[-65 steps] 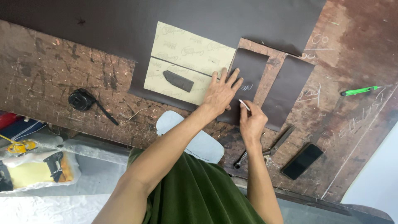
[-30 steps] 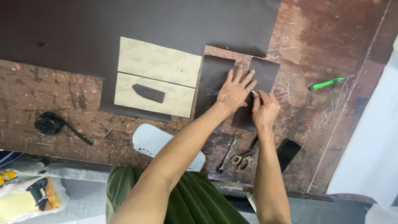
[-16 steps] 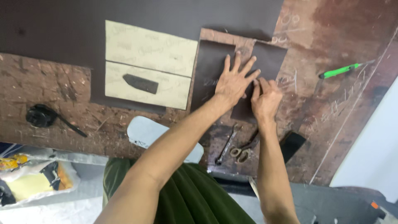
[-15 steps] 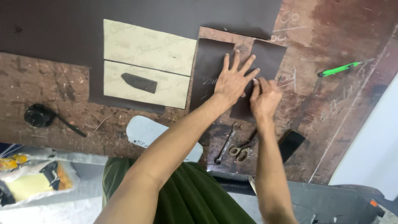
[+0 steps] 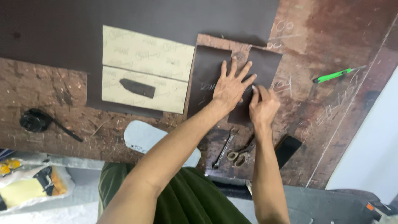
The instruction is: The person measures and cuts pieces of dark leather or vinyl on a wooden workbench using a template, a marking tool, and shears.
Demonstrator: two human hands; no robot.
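Observation:
My left hand [image 5: 231, 86] lies flat with fingers spread on a dark brown leather piece [image 5: 207, 76] on the worn workbench. A second dark brown leather piece [image 5: 264, 66] sits just to its right, partly overlapping. My right hand [image 5: 262, 105] is closed around a small white marking tool, its tip touching the leather beside my left hand. The tool is mostly hidden by my fingers.
Two tan paper patterns [image 5: 145, 66] with a small dark cutout [image 5: 137, 88] lie on a large dark leather sheet [image 5: 124, 16]. A wrench [image 5: 224, 147], scissors [image 5: 239, 154], a black block [image 5: 287, 148], a green pen [image 5: 336, 75], a black tape roll [image 5: 35, 120] and a pale insole shape [image 5: 143, 137] lie around.
Both hands shifted from the front of the bench onto the two leather pieces. My left hand now presses flat and my right hand holds the marker against the leather.

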